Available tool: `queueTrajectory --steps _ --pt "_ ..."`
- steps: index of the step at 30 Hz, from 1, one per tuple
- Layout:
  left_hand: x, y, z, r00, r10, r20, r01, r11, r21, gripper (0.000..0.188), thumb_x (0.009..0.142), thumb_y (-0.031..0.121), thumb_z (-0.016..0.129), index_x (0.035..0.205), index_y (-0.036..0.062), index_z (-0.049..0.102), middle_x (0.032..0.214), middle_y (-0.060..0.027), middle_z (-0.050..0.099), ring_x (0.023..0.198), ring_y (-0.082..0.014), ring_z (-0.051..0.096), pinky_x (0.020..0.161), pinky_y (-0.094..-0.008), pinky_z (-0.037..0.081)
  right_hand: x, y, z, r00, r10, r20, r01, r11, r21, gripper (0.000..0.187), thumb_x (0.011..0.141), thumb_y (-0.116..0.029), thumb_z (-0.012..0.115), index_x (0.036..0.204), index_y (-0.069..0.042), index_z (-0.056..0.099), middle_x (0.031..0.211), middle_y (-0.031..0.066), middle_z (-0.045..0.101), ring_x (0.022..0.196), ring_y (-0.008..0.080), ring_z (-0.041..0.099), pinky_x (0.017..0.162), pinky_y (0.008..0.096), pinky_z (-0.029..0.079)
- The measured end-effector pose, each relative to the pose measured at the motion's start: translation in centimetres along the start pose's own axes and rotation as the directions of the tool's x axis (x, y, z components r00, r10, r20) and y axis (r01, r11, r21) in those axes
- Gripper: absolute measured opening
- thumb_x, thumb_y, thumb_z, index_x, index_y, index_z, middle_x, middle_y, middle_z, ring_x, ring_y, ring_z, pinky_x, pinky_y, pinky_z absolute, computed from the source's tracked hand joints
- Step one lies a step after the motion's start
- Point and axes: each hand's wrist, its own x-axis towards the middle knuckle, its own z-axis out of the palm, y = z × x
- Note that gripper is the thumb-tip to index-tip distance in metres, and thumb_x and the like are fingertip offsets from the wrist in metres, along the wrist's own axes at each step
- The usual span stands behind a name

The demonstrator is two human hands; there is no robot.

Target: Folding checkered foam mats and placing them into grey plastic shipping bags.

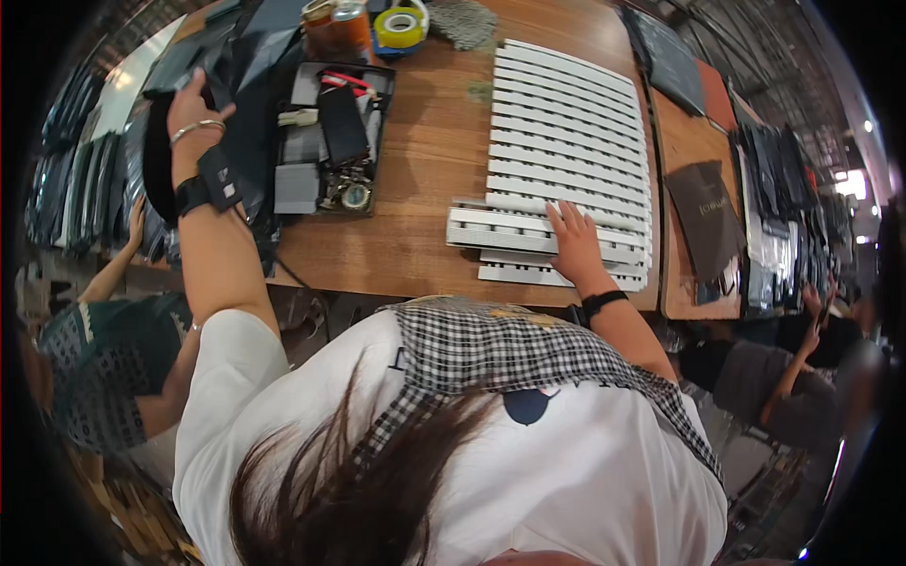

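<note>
My right hand (pixel 577 247) lies with its fingers spread on the lower part of a white slatted board (pixel 566 132). A white ridged strip (pixel 500 230) sits across the board's near rows and juts past its left edge, beside my fingers. My left hand (pixel 192 106) reaches far left, thumb and fingers apart, against a black soft-looking item (pixel 160 156) among dark plastic-wrapped packages (pixel 250 104). Part of that black item is hidden behind my wrist, and I see no clear grip on it.
Right of my left arm stands an open box (pixel 376 141) of small items, including a watch (pixel 355 195). Yellow tape (pixel 398 28) and a can (pixel 351 28) stand behind it. A brown bag (pixel 706 217) lies on the right table. Other people work at both sides, near stacked dark packages (pixel 779 189).
</note>
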Motion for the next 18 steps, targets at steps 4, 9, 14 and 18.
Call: queueTrajectory --steps 4,9,14,18 --pt "-7.5 4.7 6.0 0.657 0.294 0.694 0.008 0.918 -0.397 0.025 0.101 0.013 0.061 0.125 0.0037 0.058 0.133 -0.0135 0.063 0.124 -0.027 0.061 0.108 -0.0627 0.046 0.3 -1.1 1.5 0.992 -0.037 -0.122 0.038 0.999 0.012 0.084 0.07 -0.01 0.081 0.147 -0.015 0.047 0.135 0.0127 0.057 0.129 0.0325 0.05 0.11 0.0502 0.036" --pt "-19.5 -1.9 17.1 0.101 0.249 0.963 0.417 0.868 -0.268 0.039 0.104 0.012 0.05 0.141 -0.0021 0.051 0.136 -0.0156 0.062 0.124 -0.0332 0.061 0.109 -0.0613 0.047 -0.4 -0.7 2.4 0.987 0.029 -0.157 -0.016 0.996 0.087 0.053 0.084 -0.003 0.06 0.135 -0.017 0.058 0.114 0.0079 0.063 0.118 0.029 0.055 0.105 0.05 0.038" --pt "-19.6 -14.1 22.3 0.291 -0.271 0.918 0.467 0.877 0.111 0.026 0.102 0.005 0.056 0.126 -0.0056 0.057 0.12 -0.016 0.064 0.103 -0.0268 0.069 0.098 -0.0498 0.06 -0.6 -1.0 1.9 0.992 0.05 -0.119 -0.049 0.999 0.017 0.055 0.084 -0.007 0.063 0.138 -0.017 0.055 0.123 0.0104 0.06 0.121 0.0296 0.054 0.108 0.0498 0.036" --pt "-18.0 -24.0 22.0 0.415 -0.501 0.76 0.341 0.86 0.38 0.033 0.102 0.01 0.057 0.131 -0.006 0.053 0.12 -0.0143 0.064 0.104 -0.0247 0.067 0.09 -0.0397 0.062 -0.9 -1.0 1.8 0.992 0.041 -0.119 -0.038 0.999 0.024 0.058 0.084 -0.009 0.064 0.14 -0.015 0.054 0.125 0.012 0.059 0.122 0.0302 0.053 0.108 0.0497 0.035"
